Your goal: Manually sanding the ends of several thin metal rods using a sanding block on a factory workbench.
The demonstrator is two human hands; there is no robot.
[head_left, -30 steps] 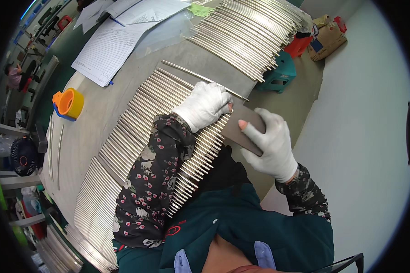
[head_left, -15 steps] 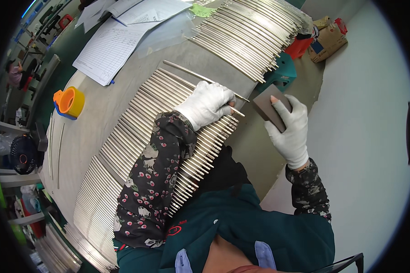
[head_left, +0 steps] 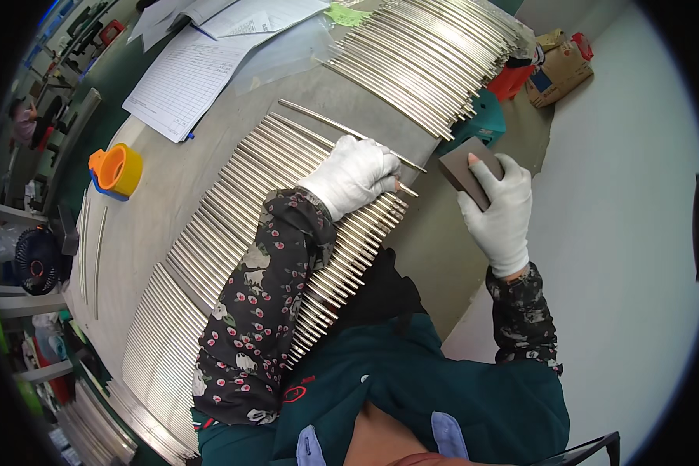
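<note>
A white glove covers my left hand (head_left: 353, 175), which lies over the row of metal rods (head_left: 237, 194) with its fingers curled round one rod (head_left: 409, 191). That rod's end pokes out past the fingertips; the rest of it is hidden under the hand. A separate rod (head_left: 318, 122) lies just beyond, its end over the table edge. My right hand (head_left: 503, 206), also gloved, grips a brown-grey rectangular block (head_left: 466, 167) off the table's edge. The block looks like a sanding block and is apart from the rods.
Another pile of rods (head_left: 419, 62) lies at the far right. Papers (head_left: 182, 85) spread at the far left, and a yellow-orange tape ring (head_left: 122, 169) stands at the left. A teal stool (head_left: 481, 116) and a cardboard box (head_left: 561, 71) stand beyond the table edge, beside a wall (head_left: 621, 233).
My right hand and the block have shifted slightly right and away from me. The left hand stays in almost the same place over the rods.
</note>
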